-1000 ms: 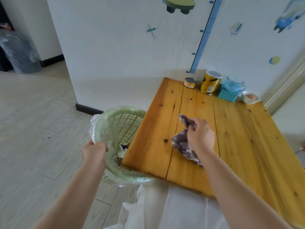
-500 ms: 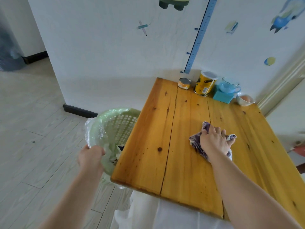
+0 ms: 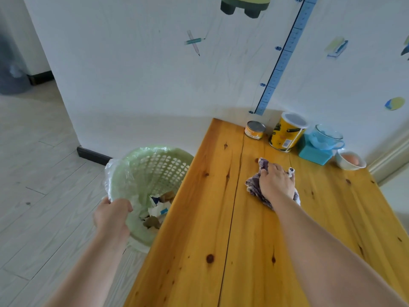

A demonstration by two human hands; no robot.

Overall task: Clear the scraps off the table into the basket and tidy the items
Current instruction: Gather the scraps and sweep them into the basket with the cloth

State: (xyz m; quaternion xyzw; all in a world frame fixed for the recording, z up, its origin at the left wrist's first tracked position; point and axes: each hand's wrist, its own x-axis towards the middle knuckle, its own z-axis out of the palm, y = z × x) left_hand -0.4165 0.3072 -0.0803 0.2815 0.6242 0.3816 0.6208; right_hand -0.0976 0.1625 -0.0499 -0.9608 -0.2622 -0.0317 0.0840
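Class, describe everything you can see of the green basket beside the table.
The green basket is pale plastic with a lattice of cut-out holes, lined with a clear bag folded over its rim. It sits tilted at the table's left edge. The left hand grips its near rim. Paper and brown scraps lie inside.

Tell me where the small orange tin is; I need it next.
In the head view, the small orange tin stands at the table's far edge by the wall, left of the yellow canister.

height chart [image 3: 279, 63] on wall | wall stickers [image 3: 244, 5] | plank floor [image 3: 37, 173]
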